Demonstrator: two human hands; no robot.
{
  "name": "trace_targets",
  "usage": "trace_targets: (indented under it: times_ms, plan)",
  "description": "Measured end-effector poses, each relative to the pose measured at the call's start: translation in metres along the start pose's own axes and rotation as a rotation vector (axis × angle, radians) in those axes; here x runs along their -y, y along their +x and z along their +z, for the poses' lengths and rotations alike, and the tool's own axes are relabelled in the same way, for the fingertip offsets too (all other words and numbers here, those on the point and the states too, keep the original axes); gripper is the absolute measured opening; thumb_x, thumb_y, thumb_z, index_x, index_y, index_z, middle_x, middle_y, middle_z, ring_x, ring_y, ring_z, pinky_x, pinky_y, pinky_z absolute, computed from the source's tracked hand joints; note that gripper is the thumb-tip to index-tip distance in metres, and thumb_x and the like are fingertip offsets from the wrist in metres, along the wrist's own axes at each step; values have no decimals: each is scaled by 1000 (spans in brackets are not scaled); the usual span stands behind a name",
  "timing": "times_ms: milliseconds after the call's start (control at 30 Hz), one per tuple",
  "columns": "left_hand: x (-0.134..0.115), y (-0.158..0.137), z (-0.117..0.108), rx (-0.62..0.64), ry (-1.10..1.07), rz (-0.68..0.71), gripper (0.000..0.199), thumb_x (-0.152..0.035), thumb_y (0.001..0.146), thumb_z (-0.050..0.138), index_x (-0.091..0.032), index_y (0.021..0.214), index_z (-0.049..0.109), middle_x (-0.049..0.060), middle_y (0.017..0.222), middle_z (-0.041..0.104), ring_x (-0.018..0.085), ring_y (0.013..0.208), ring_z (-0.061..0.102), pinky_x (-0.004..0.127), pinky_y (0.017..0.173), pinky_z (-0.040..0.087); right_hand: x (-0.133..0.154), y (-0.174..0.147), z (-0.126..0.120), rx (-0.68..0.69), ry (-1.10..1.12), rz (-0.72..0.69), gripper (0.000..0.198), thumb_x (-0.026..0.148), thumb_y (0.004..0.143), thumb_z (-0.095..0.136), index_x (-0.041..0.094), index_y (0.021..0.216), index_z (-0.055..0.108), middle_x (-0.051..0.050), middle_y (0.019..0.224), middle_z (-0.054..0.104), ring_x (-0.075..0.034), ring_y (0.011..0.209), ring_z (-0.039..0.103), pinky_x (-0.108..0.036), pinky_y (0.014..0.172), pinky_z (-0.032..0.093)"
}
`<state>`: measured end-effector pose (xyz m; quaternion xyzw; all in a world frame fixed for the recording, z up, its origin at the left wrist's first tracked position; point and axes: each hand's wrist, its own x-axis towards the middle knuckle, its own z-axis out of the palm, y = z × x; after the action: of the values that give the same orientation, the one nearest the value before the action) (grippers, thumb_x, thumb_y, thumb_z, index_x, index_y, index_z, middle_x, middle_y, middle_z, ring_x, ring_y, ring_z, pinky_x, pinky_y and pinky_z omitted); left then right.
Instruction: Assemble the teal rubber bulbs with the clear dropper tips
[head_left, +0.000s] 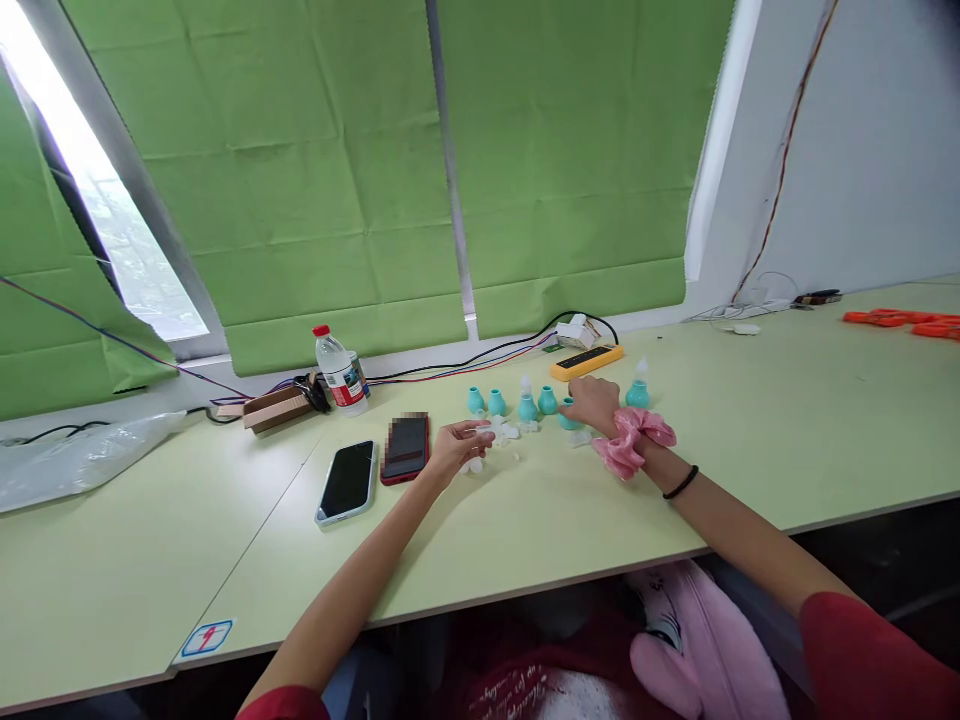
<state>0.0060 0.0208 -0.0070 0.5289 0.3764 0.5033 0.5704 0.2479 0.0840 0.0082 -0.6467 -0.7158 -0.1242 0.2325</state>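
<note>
My left hand (459,447) pinches a small translucent plastic piece (484,428) between thumb and fingers, above a loose pile of similar clear and whitish pieces (507,430). My right hand (594,402), with a pink scrunchie at the wrist, has its fingers closed at a small round teal bottle (568,415); part of that bottle is hidden. Several more teal bottles stand upright in a row behind the pile. One bottle (527,408) has a clear pointed top on it, and so does another bottle (637,392) to the right of my right hand.
Two phones, a white-edged one (348,484) and a red-cased one (406,448), lie left of my left hand. Behind stand a water bottle (341,372), an open cardboard box (276,408) and a yellow power strip (587,362) with cables. Orange-handled items (904,320) lie far right.
</note>
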Motion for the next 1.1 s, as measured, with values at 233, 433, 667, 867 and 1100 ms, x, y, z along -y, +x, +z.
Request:
trace_targets:
  times_ms: [233, 433, 667, 867, 1100]
  plan:
    - [1, 1, 0, 45, 31, 1, 38, -37, 55, 69, -8, 78, 58, 6, 59, 60, 9, 50, 51, 24, 52, 43, 14, -7, -3, 7, 120, -99, 13, 31, 61, 59, 18, 61, 57, -13, 65, 55, -22, 61, 48, -30, 51, 31]
    - [1, 2, 2, -77, 114, 121, 42, -55, 66, 49, -13, 70, 46, 4, 55, 56, 11, 48, 50, 25, 50, 42, 55, -32, -2, 117, 752, -420, 28, 42, 62, 59, 16, 70, 56, 0, 54, 52, -11, 48, 47, -23, 48, 37]
    - [8, -4, 10, -376, 528, 440, 41, -52, 78, 29, -17, 64, 44, -1, 53, 46, 10, 50, 43, 21, 49, 32, 82, -60, 16, 348, 1318, -379, 36, 42, 62, 61, 13, 82, 54, -1, 62, 55, -12, 54, 55, -25, 53, 47]
    - [11, -7, 13, -407, 635, 431, 42, -50, 81, 22, -17, 64, 43, -2, 52, 40, 11, 49, 37, 22, 48, 26, 94, -71, 20, 317, 1402, -271, 35, 40, 57, 65, 16, 76, 48, 0, 68, 55, -13, 57, 58, -26, 55, 50]
    - [9, -12, 19, -270, 762, 453, 34, -43, 84, 22, -19, 67, 39, -4, 51, 37, 9, 45, 33, 21, 47, 22, 98, -73, 17, 243, 1333, -253, 34, 38, 61, 63, 17, 80, 44, 2, 62, 54, -12, 54, 57, -25, 52, 48]
